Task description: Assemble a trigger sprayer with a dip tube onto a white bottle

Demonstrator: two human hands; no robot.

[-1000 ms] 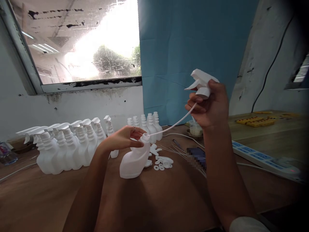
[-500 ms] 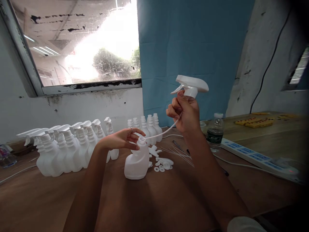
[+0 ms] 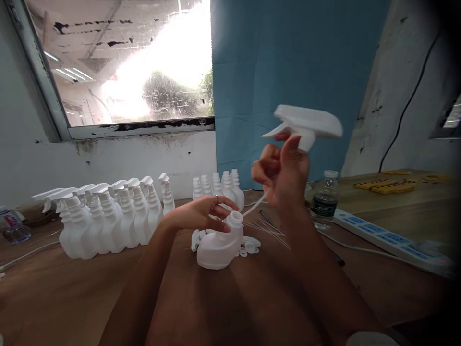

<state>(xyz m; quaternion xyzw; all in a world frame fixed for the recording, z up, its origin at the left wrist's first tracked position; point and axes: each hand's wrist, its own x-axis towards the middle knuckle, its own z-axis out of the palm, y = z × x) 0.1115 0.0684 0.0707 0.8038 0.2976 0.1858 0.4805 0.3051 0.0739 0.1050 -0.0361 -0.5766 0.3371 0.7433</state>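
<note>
Bottle (image 3: 218, 252): at the near middle of the desk (image 3: 54, 300), leaning right, mouth open; whether its base touches down cannot be told.
Tube (image 3: 255, 205): slants down from the upper right to the right side of the mouth; whether its tip is inside does not show. It seems best fed along the neck's own slant, without kinking.
Left hand (image 3: 203, 215): grasping the bottle about the neck, thumb on the near side; a steady, light hold should keep the opening round.
Right hand (image 3: 283, 170): grasping the spray head (image 3: 311, 122) from below, above and right of the bottle; slow lowering would likely keep the bend gentle.
Loose parts (image 3: 250, 244): behind the bottle, showing on both sides; better not dragged by its base.
Capped bottles (image 3: 111, 223): rowed at left, worth sparing from the left elbow.
</note>
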